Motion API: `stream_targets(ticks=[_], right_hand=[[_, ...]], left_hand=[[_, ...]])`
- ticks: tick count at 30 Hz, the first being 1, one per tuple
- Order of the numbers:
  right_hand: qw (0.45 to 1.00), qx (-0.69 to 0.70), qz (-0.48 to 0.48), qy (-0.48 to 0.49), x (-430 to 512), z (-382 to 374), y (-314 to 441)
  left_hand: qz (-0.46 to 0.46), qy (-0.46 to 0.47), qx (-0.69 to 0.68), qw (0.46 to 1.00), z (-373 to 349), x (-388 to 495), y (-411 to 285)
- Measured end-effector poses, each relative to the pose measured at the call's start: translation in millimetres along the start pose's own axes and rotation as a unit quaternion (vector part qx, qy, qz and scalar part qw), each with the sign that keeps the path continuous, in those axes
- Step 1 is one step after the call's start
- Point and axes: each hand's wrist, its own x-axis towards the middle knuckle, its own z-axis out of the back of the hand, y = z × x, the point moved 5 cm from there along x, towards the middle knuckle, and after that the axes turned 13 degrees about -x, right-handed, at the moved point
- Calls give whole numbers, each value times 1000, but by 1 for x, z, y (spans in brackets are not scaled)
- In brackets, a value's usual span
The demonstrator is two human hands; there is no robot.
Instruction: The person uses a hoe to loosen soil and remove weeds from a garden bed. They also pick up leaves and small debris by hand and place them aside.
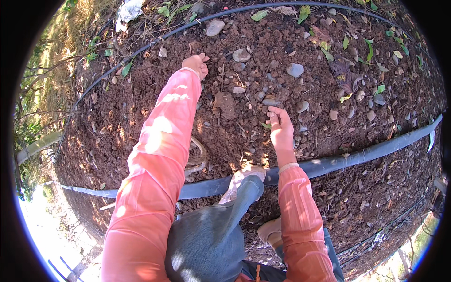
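Note:
My left hand (196, 66) reaches out low over brown, crumbly soil (225, 105), its fingers curled inward. Whether anything small is inside it, I cannot tell. Closer to me, my right hand (282, 130) hovers beside a flat grey stone (271, 102), with thumb and fingertips drawn near each other. No held thing shows clearly there. A small green leaf (266, 125) lies just left of those fingertips. Between the two hands are a large clod (224, 105), a pale stone (238, 90) and thin dry twigs.
A thin dark hose (169, 34) curves along the far side. A wide flat grey hose (317, 168) crosses beneath my front shoe (246, 178). A looped pale strap or root (201, 158) lies by my left sleeve. Stones, leaves and a crumpled white sheet (129, 10) are scattered about.

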Motion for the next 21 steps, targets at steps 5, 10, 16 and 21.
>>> stream_targets(ticks=[5,10,16,21], right_hand=[[999,37,0,-1,2,-4,-6],[999,48,2,9,1,-2,-5],[965,230,-116,58,-2,7,-9],[884,410,-225,12,-29,22,-20]], left_hand=[[-27,78,12,997,0,-24,13],[-97,156,138,973,-10,-98,45],[101,333,57,936,-23,-156,108],[118,369,40,921,-17,-154,123]])
